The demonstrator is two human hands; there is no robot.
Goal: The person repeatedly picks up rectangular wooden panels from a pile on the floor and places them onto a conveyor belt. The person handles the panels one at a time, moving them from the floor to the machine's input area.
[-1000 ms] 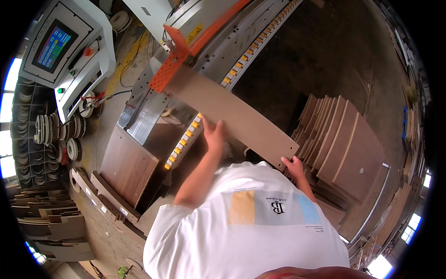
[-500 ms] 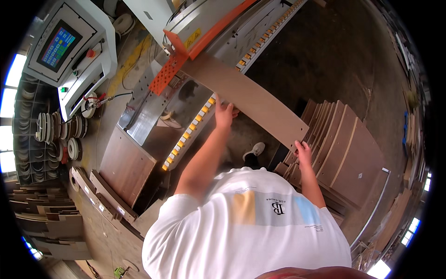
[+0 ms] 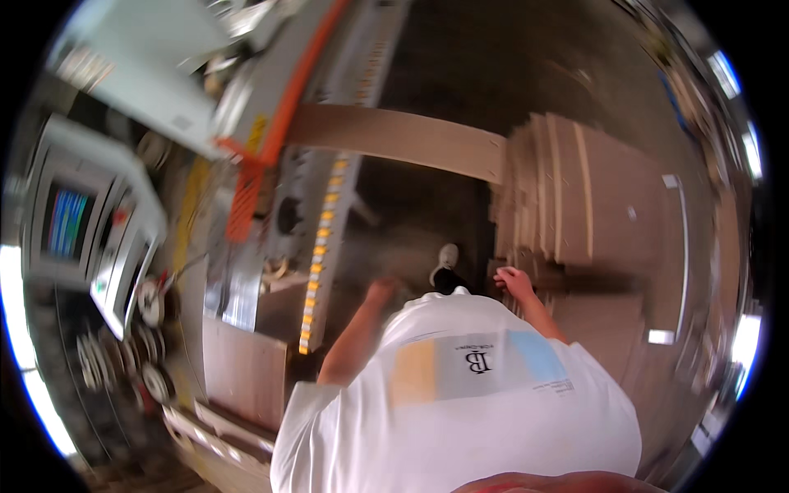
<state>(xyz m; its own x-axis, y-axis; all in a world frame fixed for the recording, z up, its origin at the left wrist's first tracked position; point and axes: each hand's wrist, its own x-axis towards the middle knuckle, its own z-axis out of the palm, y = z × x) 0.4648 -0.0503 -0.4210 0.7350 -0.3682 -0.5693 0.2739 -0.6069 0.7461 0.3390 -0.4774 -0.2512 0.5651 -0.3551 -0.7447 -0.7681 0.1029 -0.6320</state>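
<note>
A long brown board (image 3: 403, 138) lies across the machine's roller rail, its left end under the orange guard and its right end by the stacked panels. Neither hand touches it. My left hand (image 3: 382, 291) is low in front of my body, right of the yellow-and-white rollers (image 3: 323, 238); motion smears its fingers. Close to the near edge of the stacked brown panels (image 3: 567, 189) is my right hand (image 3: 514, 282), fingers slightly bent and apart, with nothing visible in them.
The edge-banding machine's orange guard (image 3: 296, 82) runs along the upper left. A control console with a screen (image 3: 67, 220) stands at far left, above rolls of edging strip (image 3: 123, 357). A brown cabinet-like panel (image 3: 245, 370) sits at lower left. My shoe (image 3: 445, 259) shows on the floor.
Both hands have let go of the board and drawn back toward my body. The view has turned, so the board now lies more level, farther from me.
</note>
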